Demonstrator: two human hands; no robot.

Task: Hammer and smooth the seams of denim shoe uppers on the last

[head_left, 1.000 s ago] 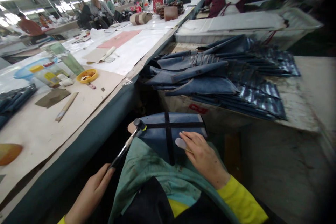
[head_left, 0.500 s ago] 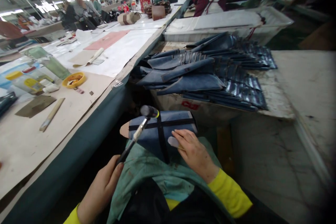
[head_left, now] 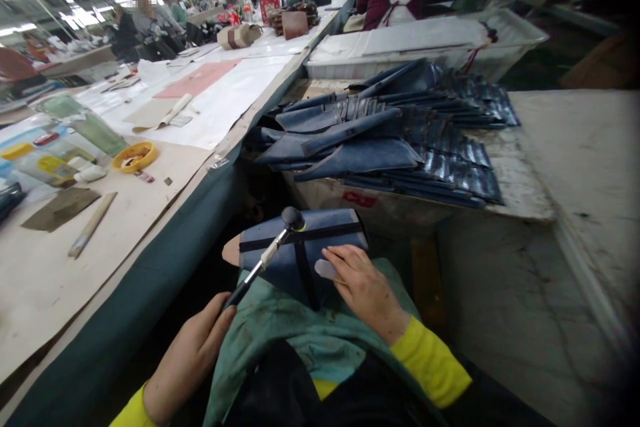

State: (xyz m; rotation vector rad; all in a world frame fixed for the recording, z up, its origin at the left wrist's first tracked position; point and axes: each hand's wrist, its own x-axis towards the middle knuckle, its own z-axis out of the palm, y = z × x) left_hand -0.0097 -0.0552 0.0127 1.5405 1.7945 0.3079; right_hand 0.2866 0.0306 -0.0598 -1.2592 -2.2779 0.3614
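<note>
At seven o'clock the left hand (head_left: 197, 340) wrapped its fingers round a mallet (head_left: 264, 262), at five the right hand (head_left: 367, 287), fingers together, pinched a pale tool (head_left: 326, 269), and over the blue panel (head_left: 314, 250) at six the mallet's head had left the nine-o'clock end for the black bands' (head_left: 306, 275) crossing — work apparently shifting inward.

One hammer (head_left: 267, 255), one yellow dish (head_left: 146, 163)

The worker (head_left: 280, 327) here wears the camera up on the head, facing forward and down; left hand (head_left: 193, 350) and right hand (head_left: 364, 287) sit close below it, while the right edge of the bench (head_left: 117, 227) slants off into the distance.
</note>
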